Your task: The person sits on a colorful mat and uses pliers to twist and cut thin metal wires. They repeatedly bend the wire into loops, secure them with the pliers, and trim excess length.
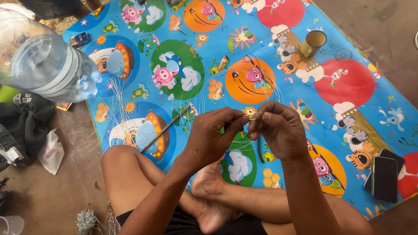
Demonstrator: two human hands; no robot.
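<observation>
- The person sat cross-legged on a bright cartoon-printed mat (357,87) spread over the floor; both hands met above the crossed ankles, raised clear of the mat, likely so that the fine work sat close under the eyes.
- The left hand (209,139) was closed narrowly, thumb and forefinger pinched on a thin wire (256,114); the right hand (281,128) was likewise closed, its fingertips gripping the same wire from the other side, so the two hands touched at the pinch; the opposed grips looked suited to bending or twisting the strand.
- The wire was pale, silvery and very thin; only a short arc of it showed between the fingertips; faint loops seemed to trail away over the mat beyond the hands, though they were too fine to follow surely.
- A bundle of loose wires (116,93) lay fanned on the mat to the left, near at hand, probably as stock; a thin stick (164,129) rested slantwise beside the left knee.
- A large clear water bottle (52,65) stood at the mat's left edge; a mug (313,42) sat well apart at the far right; two dark phones (384,178) lay at the mat's right margin, out of the way of the work.
- A dark curved thing (259,150) hung below the right hand; what it was could not be told.
</observation>
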